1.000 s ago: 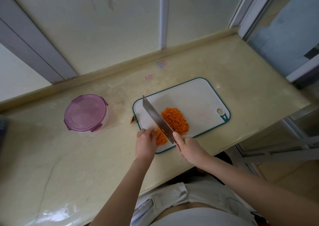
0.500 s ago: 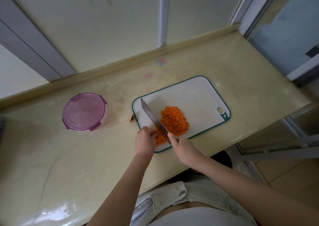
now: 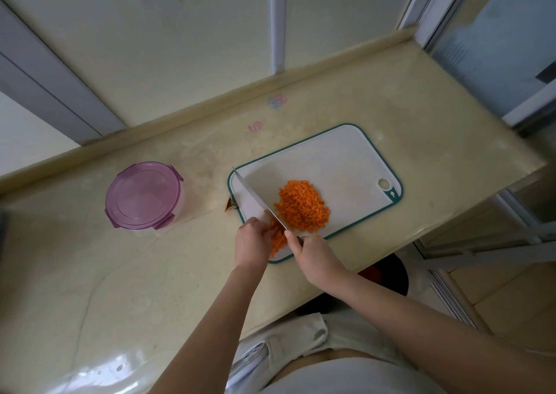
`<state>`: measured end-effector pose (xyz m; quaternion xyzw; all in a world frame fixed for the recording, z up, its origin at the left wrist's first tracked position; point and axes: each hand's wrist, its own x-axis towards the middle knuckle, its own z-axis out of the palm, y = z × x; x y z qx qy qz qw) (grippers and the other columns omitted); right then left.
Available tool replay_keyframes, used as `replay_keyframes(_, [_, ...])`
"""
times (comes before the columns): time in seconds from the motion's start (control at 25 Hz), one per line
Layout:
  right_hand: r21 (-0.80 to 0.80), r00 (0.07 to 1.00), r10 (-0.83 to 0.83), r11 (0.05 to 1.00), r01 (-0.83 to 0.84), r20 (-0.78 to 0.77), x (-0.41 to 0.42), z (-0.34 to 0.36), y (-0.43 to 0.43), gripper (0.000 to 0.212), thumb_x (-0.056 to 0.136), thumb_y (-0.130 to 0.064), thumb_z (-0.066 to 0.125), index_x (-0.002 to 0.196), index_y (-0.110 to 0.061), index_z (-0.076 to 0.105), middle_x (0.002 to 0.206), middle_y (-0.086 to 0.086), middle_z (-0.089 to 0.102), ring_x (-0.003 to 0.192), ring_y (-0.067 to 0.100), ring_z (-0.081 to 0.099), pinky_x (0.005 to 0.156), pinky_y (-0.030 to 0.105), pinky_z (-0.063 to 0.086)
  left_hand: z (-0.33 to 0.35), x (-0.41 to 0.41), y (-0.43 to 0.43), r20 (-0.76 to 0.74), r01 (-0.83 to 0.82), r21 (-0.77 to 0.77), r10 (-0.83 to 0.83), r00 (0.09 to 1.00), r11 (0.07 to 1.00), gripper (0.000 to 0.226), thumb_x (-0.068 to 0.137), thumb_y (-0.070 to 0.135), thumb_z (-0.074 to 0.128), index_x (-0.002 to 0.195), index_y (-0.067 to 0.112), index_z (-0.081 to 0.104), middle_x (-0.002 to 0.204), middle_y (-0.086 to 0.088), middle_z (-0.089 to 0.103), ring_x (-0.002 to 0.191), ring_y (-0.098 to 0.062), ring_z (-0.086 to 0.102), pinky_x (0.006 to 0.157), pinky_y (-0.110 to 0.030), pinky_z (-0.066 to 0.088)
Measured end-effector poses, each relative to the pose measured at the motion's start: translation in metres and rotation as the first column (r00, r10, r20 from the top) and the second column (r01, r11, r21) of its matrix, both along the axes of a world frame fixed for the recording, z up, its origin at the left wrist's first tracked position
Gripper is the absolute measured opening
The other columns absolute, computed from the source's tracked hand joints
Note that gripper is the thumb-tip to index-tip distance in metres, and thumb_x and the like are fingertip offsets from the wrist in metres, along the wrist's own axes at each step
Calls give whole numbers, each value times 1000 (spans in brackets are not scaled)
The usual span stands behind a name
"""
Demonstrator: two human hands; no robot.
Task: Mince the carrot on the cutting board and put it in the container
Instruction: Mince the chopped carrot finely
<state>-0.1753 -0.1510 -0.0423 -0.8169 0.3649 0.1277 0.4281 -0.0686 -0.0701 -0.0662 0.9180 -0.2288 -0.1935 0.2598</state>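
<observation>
1. We see the carrot (image 3: 302, 205) mostly as a minced orange heap near the middle of the white cutting board (image 3: 346, 159), with a few uncut strips at the board's near-left corner.
2. The left hand (image 3: 251, 241) curls its fingers over those strips and holds them down.
3. The right hand (image 3: 314, 255) is wrapped round the handle of the knife (image 3: 252, 196). The blade runs between the strips and the heap, and its tip reaches the board's left edge.
4. The container (image 3: 144, 195), with its purple lid on, stands on the table (image 3: 421, 122), well to the left of the board.
</observation>
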Motion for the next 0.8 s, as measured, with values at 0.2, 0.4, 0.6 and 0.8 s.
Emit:
replay_keyframes(0.2, [94,998,-28,995,24,50,0,2,-26,62,99,-52,27,51,-13,30,45,0,33,41,14,32,56,30,32,-2,-3,3,14,18,-34,-18,1000,999,15,88,11,59,93,6,73,91,-8,62,80,-19,55,65,-16,32])
replay_keyframes(0.4, [68,993,-47,997,39,111,-4,3,-26,62,99,-51,29,49,-15,31,43,-4,32,38,7,30,52,28,29,-2,-8,6,11,45,-102,-44,999,994,19,91,5,54,101,5,71,94,-8,60,87,-21,56,73,-18,37])
replay_keyframes(0.6, [95,993,-64,994,55,102,-12,7,-26,60,97,-54,33,57,-8,40,47,1,38,42,15,38,55,30,35,-3,-12,13,43,126,-102,-122,992,987,19,87,16,63,102,9,70,93,-6,57,92,-23,50,78,-22,38])
replay_keyframes(0.8, [118,995,-62,992,52,79,-14,17,-19,60,98,-51,35,54,-11,39,45,-3,38,36,6,36,53,27,34,-4,-18,16,72,140,-64,-136,988,988,35,80,17,71,112,7,65,101,-7,55,99,-22,48,85,-21,36])
